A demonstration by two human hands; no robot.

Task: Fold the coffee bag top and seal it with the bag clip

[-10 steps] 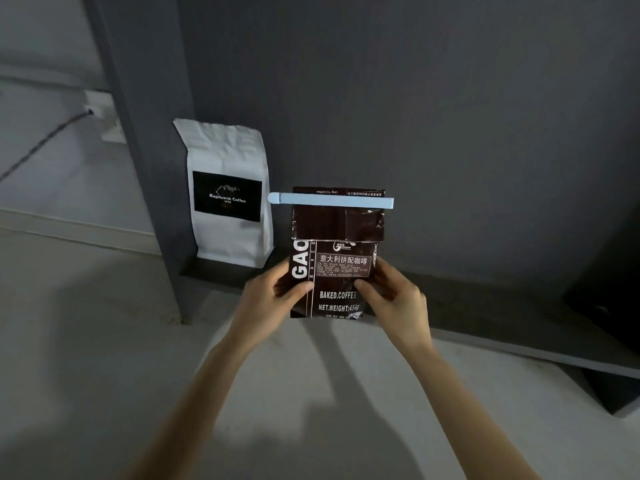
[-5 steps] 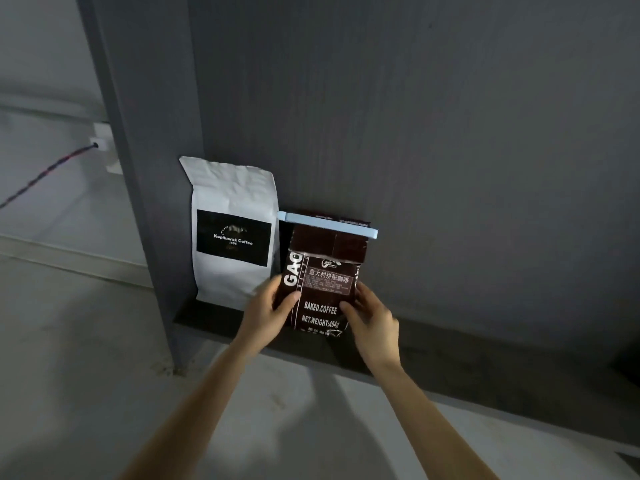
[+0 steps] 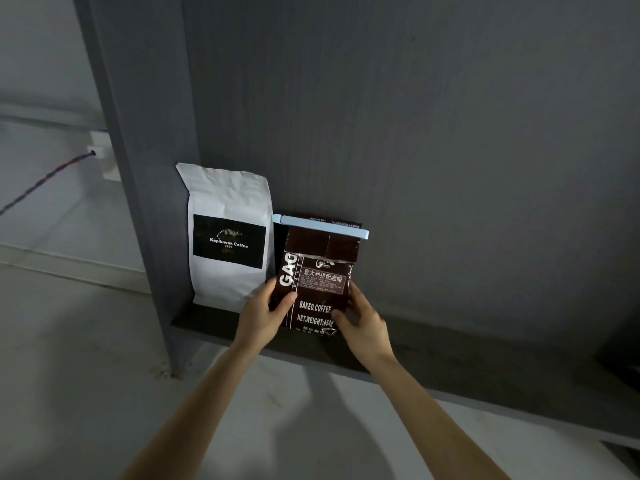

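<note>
A dark brown coffee bag stands upright on a dark low shelf, against the grey back panel. Its top is folded down, and a pale blue bag clip is clamped across the fold, sticking out past both sides. My left hand grips the bag's lower left edge, thumb on the front. On the lower right edge sits my right hand, fingers wrapped around the side.
A white coffee bag with a black label stands just left of the brown one, nearly touching the clip's end. A grey upright panel bounds the shelf on the left. A wall socket with a cable is farther left.
Both hands carried the clipped brown bag forward from in front of the shelf and set it on the shelf beside the white bag. The view moved closer.
</note>
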